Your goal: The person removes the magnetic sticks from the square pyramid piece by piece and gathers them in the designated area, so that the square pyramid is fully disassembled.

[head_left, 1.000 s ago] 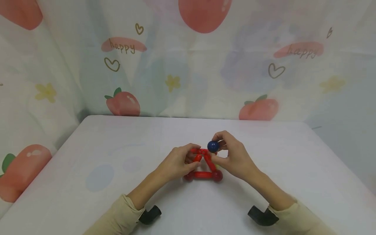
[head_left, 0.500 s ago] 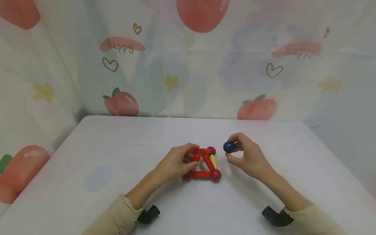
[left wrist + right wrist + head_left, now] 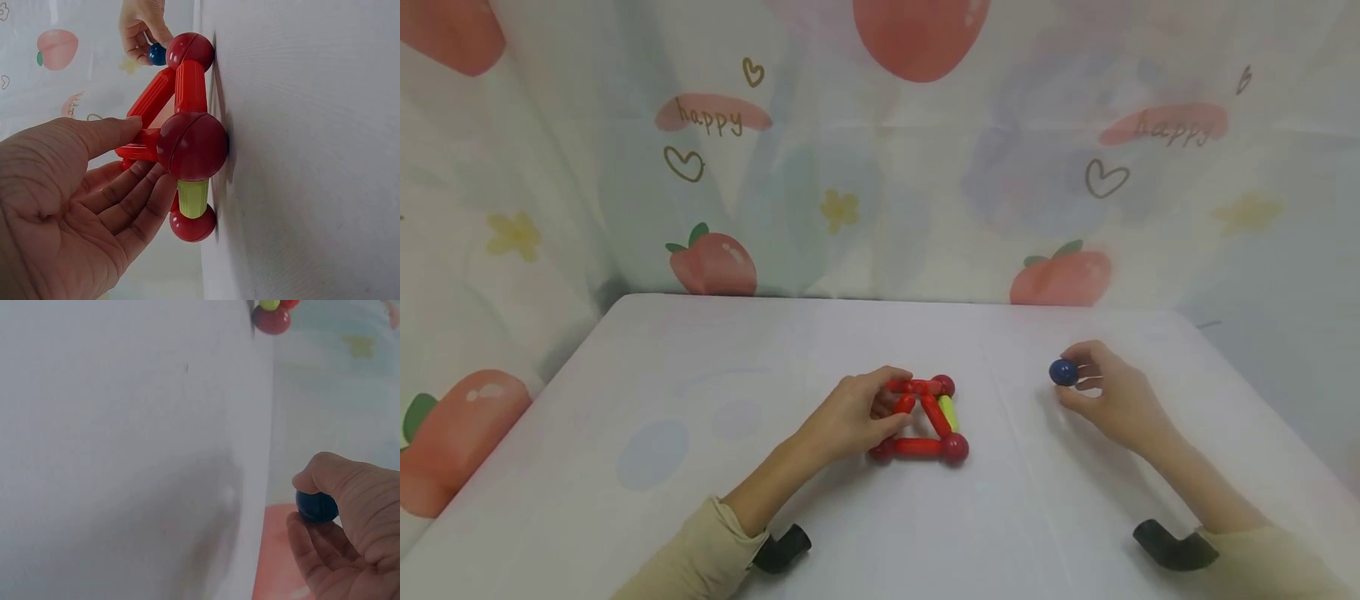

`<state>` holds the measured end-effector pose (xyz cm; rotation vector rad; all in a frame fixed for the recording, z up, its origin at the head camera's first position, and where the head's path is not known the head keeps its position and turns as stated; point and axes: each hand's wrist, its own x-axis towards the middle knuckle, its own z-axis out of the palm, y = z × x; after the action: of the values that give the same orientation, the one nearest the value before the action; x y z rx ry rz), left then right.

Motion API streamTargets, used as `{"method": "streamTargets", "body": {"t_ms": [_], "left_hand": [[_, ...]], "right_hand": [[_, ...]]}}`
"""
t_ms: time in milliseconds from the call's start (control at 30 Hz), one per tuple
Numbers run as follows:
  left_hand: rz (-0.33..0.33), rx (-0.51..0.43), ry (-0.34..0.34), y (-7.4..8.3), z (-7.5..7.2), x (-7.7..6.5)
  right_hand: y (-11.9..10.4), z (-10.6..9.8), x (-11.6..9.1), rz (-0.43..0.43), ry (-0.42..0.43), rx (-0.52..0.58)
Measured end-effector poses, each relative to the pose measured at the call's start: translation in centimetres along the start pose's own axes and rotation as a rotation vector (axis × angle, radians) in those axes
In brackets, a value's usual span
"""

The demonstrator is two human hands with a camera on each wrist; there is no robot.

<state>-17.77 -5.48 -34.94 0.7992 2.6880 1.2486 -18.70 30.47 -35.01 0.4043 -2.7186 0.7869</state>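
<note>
A small frame of red rods, yellow-green rods and dark red balls stands on the white table. My left hand pinches a slanting red rod at its left side between thumb and fingers. In the left wrist view, a dark red ball sits where several rods meet, right at the table surface. Well to the right of the frame, my right hand holds a blue ball between thumb and fingertips, raised over the table, its shadow below. The right wrist view also shows this blue ball.
The white table reaches back to a printed curtain with peaches, hearts and flowers. A black curved piece sits at each sleeve cuff, one at the left and one at the right.
My right hand has carried the blue ball from beside the top of the frame far to the right, uncovering the frame's right back ball. My left hand keeps its hold.
</note>
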Motion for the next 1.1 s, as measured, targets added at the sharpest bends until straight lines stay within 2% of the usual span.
{"method": "streamTargets", "body": {"t_ms": [233,500,800,1100], "left_hand": [[0.005,-0.009,-0.002,0.1,0.1,-0.1],[0.011,-0.011,-0.010,0.1,0.2,0.0],[0.015,-0.016,-0.006,0.0,0.1,0.1],[0.011,-0.016,-0.002,-0.1,0.0,0.1]], "right_hand": [[3.1,-1.0,0.0,0.106,-0.050,-0.036],[4.2,-1.4,0.1,0.238,-0.145,-0.036],[4.9,-1.1,0.1,0.264,-0.171,-0.052],[5.1,-0.8,0.1,0.262,-0.151,-0.036]]}}
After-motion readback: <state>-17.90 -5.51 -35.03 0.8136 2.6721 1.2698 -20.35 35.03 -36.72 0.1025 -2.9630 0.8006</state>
